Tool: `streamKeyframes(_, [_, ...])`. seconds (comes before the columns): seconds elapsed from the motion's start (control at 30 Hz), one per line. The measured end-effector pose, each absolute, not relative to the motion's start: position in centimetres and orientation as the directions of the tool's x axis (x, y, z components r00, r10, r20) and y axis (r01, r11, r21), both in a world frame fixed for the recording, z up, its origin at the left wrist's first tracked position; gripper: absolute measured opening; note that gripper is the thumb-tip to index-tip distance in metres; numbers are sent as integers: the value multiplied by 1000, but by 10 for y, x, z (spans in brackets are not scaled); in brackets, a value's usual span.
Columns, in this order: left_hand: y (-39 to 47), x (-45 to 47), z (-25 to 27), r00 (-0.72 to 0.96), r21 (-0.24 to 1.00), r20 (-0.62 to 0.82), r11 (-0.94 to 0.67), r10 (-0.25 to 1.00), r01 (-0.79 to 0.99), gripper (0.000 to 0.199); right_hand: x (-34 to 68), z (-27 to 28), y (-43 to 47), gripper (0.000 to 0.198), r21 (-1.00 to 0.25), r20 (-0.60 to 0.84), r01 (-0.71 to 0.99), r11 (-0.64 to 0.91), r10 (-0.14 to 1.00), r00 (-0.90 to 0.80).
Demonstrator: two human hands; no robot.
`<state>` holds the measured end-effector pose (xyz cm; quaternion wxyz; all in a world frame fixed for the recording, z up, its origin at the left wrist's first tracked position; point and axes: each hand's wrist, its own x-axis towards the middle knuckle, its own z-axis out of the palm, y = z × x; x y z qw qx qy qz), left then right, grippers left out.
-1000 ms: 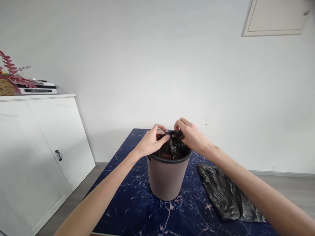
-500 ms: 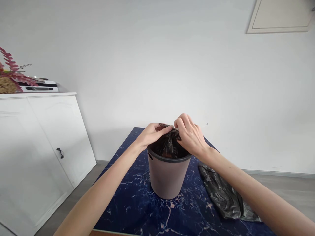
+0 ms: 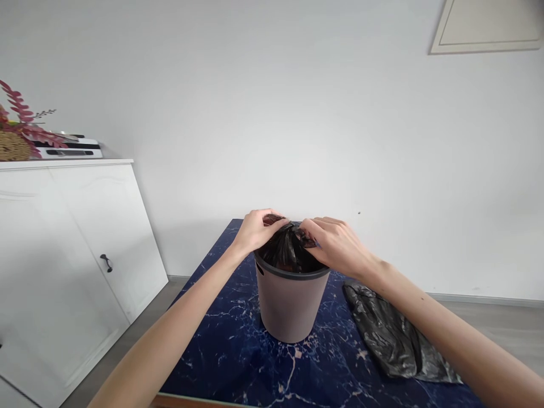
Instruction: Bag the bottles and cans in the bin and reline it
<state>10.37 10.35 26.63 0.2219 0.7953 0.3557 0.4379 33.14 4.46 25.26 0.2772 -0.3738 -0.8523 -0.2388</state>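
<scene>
A black plastic garbage bag (image 3: 285, 249) sits inside a taupe trash can (image 3: 291, 309) with a dark rim, its gathered top rising between my hands. My left hand (image 3: 259, 229) pinches the left part of the gathered plastic between thumb and fingers, just above the rim. On the other side, my right hand (image 3: 334, 241) is closed on a bunched end of the same bag, with its fingertips partly hidden. The bag's lower part is out of sight inside the can. A second black garbage bag (image 3: 385, 334) lies flattened on the table, right of the can and partly behind my right forearm.
The can stands on a dark blue marble-patterned table (image 3: 229, 351). To the left is a white cabinet (image 3: 85, 238) with a black handle, bearing a woven basket (image 3: 15, 146) with red foliage and a white box-like item (image 3: 70, 150). A pale wall rises behind the table.
My right hand has dropped and turned flatter, drawing a bunched end of the bag to the right. My left hand has shifted slightly left. The trash can stays in place.
</scene>
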Motion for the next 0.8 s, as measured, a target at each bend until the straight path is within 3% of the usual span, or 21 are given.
streamKeyframes(0.1, [105,98,268,333,653,545,-638,770,407,24,332,252,42,7,153,626,786,599,556,-546])
streamKeyframes(0.23, [104,91,270,280,649,534,-599,798,469,47,337,251,38,23,72,586,790,609,615,-528])
streamKeyframes(0.37, [103,89,269,278,657,517,-583,810,478,40,341,249,34,35,-34,538,788,615,675,-504])
streamKeyframes(0.8, [120,72,261,251,749,463,-527,850,401,51,344,254,27,40,-68,465,808,585,735,-493])
